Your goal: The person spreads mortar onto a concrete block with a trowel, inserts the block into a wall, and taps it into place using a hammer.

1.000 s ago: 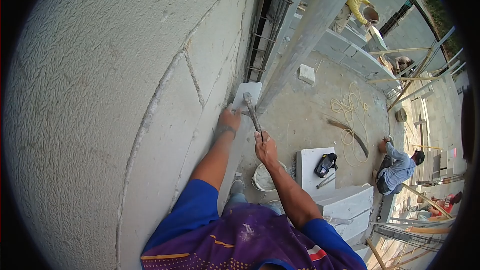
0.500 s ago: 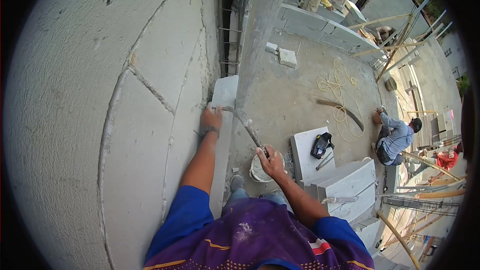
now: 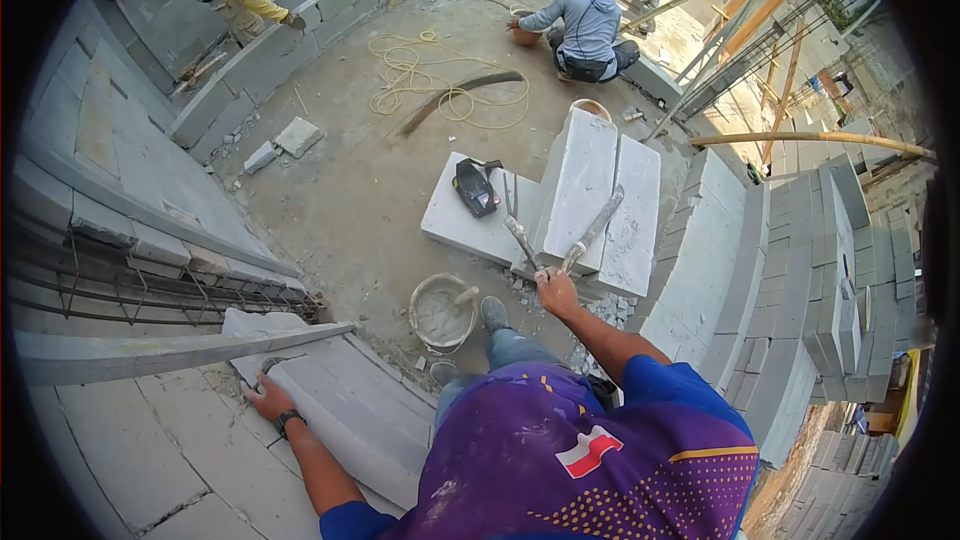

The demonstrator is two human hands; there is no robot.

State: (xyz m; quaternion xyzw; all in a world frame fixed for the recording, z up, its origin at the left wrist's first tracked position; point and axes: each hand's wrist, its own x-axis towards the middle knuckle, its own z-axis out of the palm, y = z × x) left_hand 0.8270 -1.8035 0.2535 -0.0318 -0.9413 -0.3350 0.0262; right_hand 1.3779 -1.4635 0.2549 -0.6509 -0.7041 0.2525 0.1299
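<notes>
My left hand [image 3: 268,398], a dark watch at its wrist, rests at the edge of a pale block [image 3: 345,390] on the low wall, fingers apart. A small dark curved shape at its fingertips cannot be made out. My right hand [image 3: 556,290] is closed round the lower end of a dusty hand tool [image 3: 521,241], beside the stacked white blocks. A second whitish tool [image 3: 600,225] lies across these blocks, its lower end at my right fingers; whether they grip it too is unclear.
A bucket of grey mortar [image 3: 443,312] with a handle sticking out stands by my feet. A black-and-yellow tool [image 3: 476,187] lies on a white block [image 3: 450,225]. A yellow hose [image 3: 430,75] coils on the floor. One person [image 3: 585,25] squats ahead; others work behind low walls.
My view has swung to the right. My right hand, with its tool, has moved away from my left hand to the stacked blocks. My left hand stays by the wall.
</notes>
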